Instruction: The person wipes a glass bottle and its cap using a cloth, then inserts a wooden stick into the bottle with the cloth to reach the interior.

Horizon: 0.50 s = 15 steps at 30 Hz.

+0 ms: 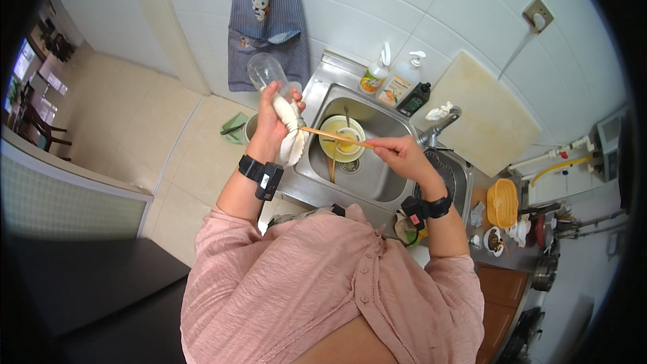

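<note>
My left hand (275,114) holds a clear bottle or jar (268,71) tilted up to the left, with a whitish cloth (289,120) at its lower end. My right hand (397,154) grips wooden chopsticks (336,136), whose far end meets the cloth; whether it goes into the bottle, I cannot tell. Beneath the chopsticks, in the steel sink basin (384,182), lies a pale bowl (328,149) with a smaller bowl (348,139) inside it, yellowish liquid and a utensil handle. Another chopstick (334,164) leans at the bowl's lower edge. The contact between fingers and cloth is partly hidden.
Behind the sink stand a spray bottle (374,75), a pump bottle (400,81) and a dark bottle (415,98). A faucet (435,131) and a cutting board (480,111) are to their right. A yellow basket (502,203) sits on the right counter; an apron (268,25) hangs at the wall.
</note>
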Motion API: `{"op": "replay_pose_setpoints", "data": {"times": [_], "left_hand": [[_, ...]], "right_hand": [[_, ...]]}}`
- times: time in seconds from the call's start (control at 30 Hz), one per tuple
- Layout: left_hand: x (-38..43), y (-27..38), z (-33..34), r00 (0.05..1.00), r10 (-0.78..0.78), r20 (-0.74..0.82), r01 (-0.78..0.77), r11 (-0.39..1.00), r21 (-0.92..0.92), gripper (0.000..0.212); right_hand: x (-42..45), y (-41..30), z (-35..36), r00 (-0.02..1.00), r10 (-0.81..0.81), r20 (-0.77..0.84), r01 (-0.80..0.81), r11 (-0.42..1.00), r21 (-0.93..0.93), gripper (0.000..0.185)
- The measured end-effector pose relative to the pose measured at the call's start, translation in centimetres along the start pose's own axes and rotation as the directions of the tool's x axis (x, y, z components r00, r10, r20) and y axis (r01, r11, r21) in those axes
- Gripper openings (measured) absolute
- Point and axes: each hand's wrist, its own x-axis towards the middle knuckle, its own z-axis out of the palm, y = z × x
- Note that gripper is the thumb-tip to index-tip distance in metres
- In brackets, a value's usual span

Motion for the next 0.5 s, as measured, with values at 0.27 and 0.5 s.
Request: {"op": "replay_pose_setpoints", "data": {"times": [0.27,0.5], "left_hand": [[-0.4,-0.1,-0.7,0.995,-0.079,0.062,0.084,0.993,-0.088,0.038],[-0.2,-1.3,0.1,0.997,0.012,0.073,-0.020,0.995,0.101,0.041]], "right_hand": [[0.0,-0.5,2.9,0.991,-0.115,-0.068,0.114,0.993,-0.013,0.025],[0.9,-0.2,5.6,0.957,-0.227,-0.182,0.212,0.972,-0.097,0.026]]}}
